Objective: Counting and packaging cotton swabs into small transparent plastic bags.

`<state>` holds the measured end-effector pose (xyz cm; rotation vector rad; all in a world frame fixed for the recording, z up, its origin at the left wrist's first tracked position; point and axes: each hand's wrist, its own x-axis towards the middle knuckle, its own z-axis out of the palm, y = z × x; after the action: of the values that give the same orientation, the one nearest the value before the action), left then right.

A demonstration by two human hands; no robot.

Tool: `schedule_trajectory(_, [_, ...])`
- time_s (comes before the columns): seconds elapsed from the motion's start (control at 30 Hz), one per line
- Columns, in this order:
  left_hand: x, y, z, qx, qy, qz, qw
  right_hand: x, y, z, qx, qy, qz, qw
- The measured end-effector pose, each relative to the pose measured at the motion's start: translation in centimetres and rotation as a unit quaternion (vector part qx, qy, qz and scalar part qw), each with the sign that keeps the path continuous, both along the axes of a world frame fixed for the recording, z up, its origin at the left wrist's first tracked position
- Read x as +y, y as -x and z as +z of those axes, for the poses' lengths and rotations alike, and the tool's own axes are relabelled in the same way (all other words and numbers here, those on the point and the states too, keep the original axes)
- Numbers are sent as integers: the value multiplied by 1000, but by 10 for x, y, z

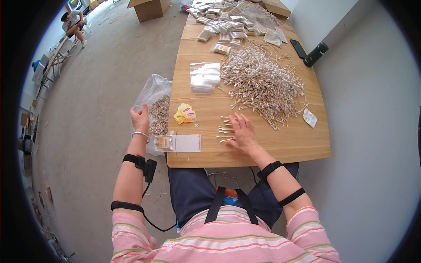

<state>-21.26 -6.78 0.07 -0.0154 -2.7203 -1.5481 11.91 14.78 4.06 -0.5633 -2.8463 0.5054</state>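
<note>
My right hand lies on the wooden table with fingers stretched out, partly covering a small row of cotton swabs. Off the table's left edge, my left hand has its fingers curled at the rim of a clear plastic bag. Many loose swabs show inside that bag. A clear packet of swabs with a yellow label lies at the table's left edge, beside a white card. Several yellow cards are spread just beyond.
A large heap of cotton swabs covers the right middle of the table. Empty clear sachets lie left of it, filled packets behind. A phone and dark bottle stand by the wall. A person sits far left.
</note>
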Motion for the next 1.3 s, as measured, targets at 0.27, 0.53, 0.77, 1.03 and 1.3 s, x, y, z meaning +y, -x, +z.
schedule_trajectory(0.27, [63,-120,22,38,-45,-254,965,13,2,-18,1,11,-22,1000])
schedule_trajectory(0.53, [120,-216,-11,-62,-226,-361,903,19,-7,-45,198,168,-96,961])
schedule_trajectory(0.77, [137,-231,-19,-114,-304,-357,876,-1,19,-48,309,338,-175,872])
schedule_trajectory(1.03, [135,-226,-15,-177,-374,-329,849,5,7,-41,226,138,-129,956])
schedule_trajectory(1.3, [134,-221,-4,-224,-387,-323,834,-25,-12,-27,-129,-78,44,988])
